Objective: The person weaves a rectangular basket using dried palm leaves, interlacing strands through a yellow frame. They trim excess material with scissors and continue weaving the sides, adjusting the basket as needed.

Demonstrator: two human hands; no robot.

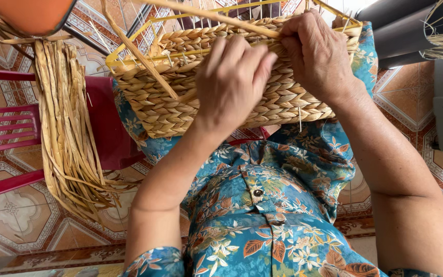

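basket (221, 97) top cut off, left hand (232, 82) fingertips hidden
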